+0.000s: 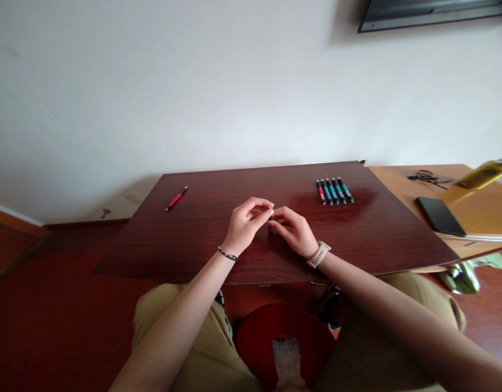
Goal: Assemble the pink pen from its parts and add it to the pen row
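Observation:
Above the middle of the dark wooden table (210,239), both my hands meet around a small dark pen (270,228) with a bit of red on it. My left hand (248,220) pinches its upper end between thumb and fingertips. Thumb and fingers of my right hand (294,231) close on it just below, from the right side. Most of the pen is hidden by my fingers. Off to the left lies a single pink and black pen (177,199). At the right, several pens (335,191) rest side by side in a row, one pink and the others teal.
A lighter wooden desk (402,190) adjoins the table on the right. It bears a black phone (440,216), a black cable (426,177) and a yellow object (484,174). Below, between my legs, a red stool (255,337) holds a clear plastic bag (287,359).

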{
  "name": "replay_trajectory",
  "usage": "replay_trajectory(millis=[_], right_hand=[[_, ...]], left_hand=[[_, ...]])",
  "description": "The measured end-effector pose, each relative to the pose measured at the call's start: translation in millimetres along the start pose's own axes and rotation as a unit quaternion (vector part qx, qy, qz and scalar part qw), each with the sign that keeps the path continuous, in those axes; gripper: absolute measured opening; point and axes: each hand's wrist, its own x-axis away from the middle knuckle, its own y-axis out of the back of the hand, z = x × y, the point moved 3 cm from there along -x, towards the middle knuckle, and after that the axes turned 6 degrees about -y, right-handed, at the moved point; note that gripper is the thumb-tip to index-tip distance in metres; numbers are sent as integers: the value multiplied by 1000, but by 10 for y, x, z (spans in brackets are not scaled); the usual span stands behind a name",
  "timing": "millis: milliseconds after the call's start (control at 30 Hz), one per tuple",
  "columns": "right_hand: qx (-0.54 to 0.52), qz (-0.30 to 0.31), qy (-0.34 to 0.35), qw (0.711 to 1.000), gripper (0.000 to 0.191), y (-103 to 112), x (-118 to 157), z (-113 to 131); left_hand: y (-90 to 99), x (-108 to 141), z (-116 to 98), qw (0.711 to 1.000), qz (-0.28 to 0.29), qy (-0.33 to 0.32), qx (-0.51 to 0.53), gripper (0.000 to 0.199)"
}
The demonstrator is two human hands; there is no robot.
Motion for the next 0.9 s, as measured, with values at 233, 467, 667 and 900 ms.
replay_trajectory(millis=[233,467,667,900], right_hand=[[2,-3,4,1000,18,3,-5,-2],[-4,-5,-4,1000,19,-1,-1,-2],[-5,-1,-18,1000,22,4,6,-8],[-3,-4,-28,1000,28,-1,0,-47]], left_hand=[[6,9,43,999,26,-11,-38,19],[12,14,96,999,31,11,-10,21],[-2,32,95,999,19,26,12,25],[-27,47,94,999,6,38,21,27]])
